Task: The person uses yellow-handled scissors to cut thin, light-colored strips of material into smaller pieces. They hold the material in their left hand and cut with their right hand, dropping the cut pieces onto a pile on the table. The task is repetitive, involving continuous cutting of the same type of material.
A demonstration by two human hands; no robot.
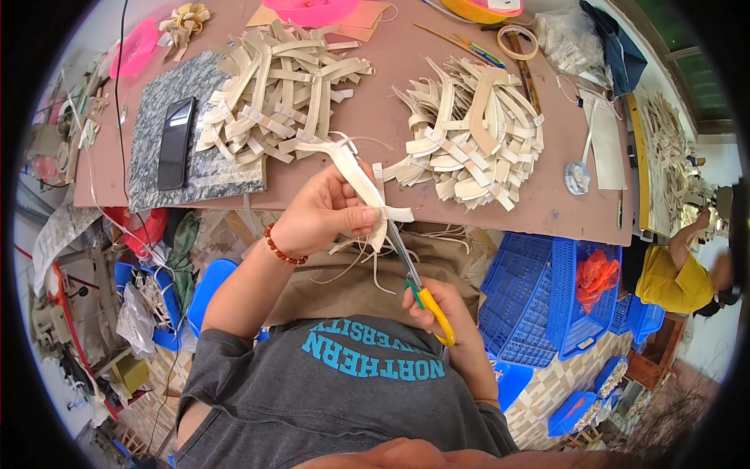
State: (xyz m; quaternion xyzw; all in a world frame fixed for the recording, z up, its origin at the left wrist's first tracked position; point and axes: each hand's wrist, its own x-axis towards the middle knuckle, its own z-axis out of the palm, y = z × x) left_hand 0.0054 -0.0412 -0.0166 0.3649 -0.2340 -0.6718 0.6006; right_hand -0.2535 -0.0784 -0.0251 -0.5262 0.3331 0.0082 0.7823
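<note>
A pinkish-brown table point(562, 144) fills the top of the frame, with a granite-patterned slab point(152, 117) and black phone point(176, 144) at upper left and piles of cream strips point(469, 144) at upper centre; a person in yellow point(678, 277) is at far right. At centre, the left hand point(324, 207) pinches a branched cream piece point(355, 172) between thumb and fingers; the right hand's point(445, 309) fingers are clamped on scissors point(404, 254), their blades at the piece's lower end. Right of centre, a blue crate point(580, 344) holds a red bag point(598, 281).
</note>
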